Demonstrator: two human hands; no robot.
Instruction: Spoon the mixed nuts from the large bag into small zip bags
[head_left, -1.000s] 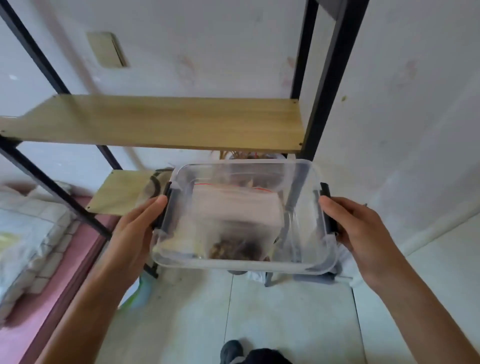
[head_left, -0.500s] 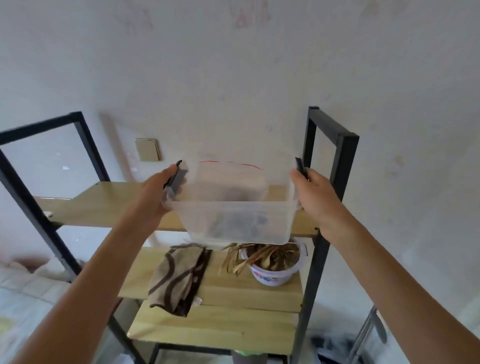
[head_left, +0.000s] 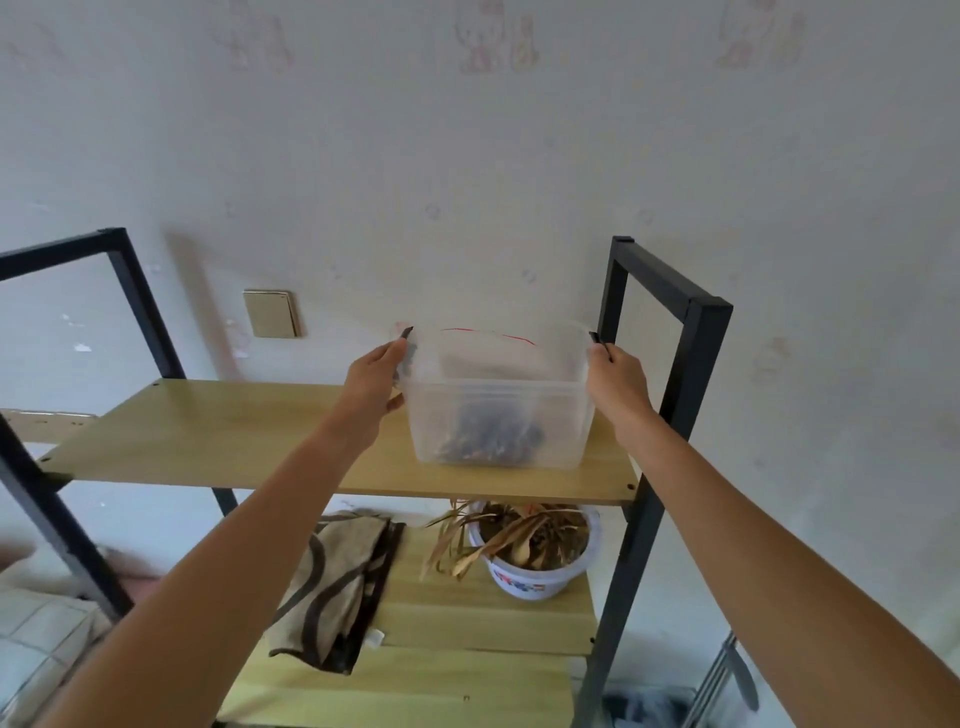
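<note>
Soft daylight; blurred, bowed edges

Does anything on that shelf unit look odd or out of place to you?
The plant in the white pot on the lower shelf looks dried out, its brown leaves drooping over the rim. Beside it a patterned cloth hangs over the shelf's front edge. Nothing looks spilled.

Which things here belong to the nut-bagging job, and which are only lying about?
Job: clear plastic storage box holding a red-striped zip bag; left hand; right hand.

Lying about: striped brown cloth; white pot of dried plant; wooden shelf.
</note>
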